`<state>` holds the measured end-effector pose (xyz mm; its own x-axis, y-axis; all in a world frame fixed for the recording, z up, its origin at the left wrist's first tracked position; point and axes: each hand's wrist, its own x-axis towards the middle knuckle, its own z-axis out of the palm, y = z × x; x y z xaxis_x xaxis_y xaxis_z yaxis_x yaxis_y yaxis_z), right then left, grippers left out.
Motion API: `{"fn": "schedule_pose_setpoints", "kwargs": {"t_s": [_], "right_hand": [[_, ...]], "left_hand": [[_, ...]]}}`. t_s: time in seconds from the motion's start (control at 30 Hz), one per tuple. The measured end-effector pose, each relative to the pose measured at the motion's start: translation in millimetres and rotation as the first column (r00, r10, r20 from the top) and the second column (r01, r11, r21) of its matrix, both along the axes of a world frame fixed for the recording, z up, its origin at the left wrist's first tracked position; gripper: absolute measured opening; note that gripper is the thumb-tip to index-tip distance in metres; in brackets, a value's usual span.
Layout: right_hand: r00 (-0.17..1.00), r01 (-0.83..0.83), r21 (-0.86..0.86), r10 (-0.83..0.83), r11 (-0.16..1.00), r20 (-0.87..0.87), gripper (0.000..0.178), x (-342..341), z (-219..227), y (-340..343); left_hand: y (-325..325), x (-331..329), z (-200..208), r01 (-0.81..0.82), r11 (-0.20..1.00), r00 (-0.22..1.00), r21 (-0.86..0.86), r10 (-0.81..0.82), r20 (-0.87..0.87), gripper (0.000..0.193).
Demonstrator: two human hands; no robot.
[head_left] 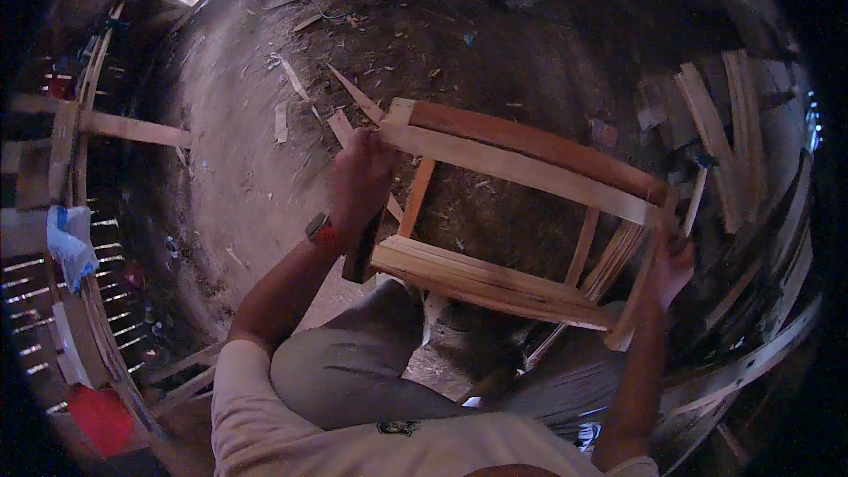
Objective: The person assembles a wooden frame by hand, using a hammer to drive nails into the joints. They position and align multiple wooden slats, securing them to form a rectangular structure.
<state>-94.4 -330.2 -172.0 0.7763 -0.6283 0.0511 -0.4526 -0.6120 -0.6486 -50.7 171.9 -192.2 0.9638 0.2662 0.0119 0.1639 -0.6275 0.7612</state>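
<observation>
A rectangular wooden stool frame point(521, 170) with corner legs and cross rails is tilted in front of my knees. Its far top rail is reddish brown and its other rails are pale. My left hand point(364, 172) is closed round the far left corner, just below the rail's end. At the right end, my right hand point(673, 267) grips the leg beside the far corner. The fingertips of both hands are partly hidden by the wood. A dark watch with a red band point(321, 229) sits on my left wrist.
Wood offcuts point(281, 122) and shavings lie on the dirt floor. A hammer point(698, 194) and several planks point(709, 141) are at the right. A slatted structure point(71, 274) with a red cloth point(99, 420) stands at the left.
</observation>
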Motion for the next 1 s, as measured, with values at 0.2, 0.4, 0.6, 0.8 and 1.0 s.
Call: {"fn": "schedule_pose_setpoints", "kwargs": {"t_s": [0.2,0.4,0.6,0.8,1.0], "right_hand": [[0.999,-0.035,-0.190,0.033,0.981,-0.015,0.068,-1.0,-0.7,0.5],[0.985,-0.100,0.232,0.064,0.967,0.158,0.053,-5.7,-2.5,9.2],[0.991,-0.067,-0.046,0.072,0.997,0.116,0.049,-3.9,-13.1,-7.7],[1.000,0.029,-0.207,-0.031,0.978,-0.007,0.051,-3.5,-23.5,-17.3],[0.999,0.033,-0.300,-0.025,0.953,0.032,0.052,-1.9,-26.1,-9.3]], "left_hand": [[-9.7,-0.3,25.0,0.046,0.999,0.998,0.029,-0.047,0.046,0.019],[-8.9,-0.3,18.9,0.029,0.990,0.999,0.140,-0.033,0.029,0.026],[-7.1,-1.5,8.8,0.051,0.997,0.998,0.058,-0.048,-0.040,0.024],[-5.0,0.2,7.4,0.012,0.999,0.999,0.047,-0.013,0.030,0.024],[9.1,0.2,-8.4,-0.016,0.999,0.988,0.051,0.008,0.153,0.032]]}}
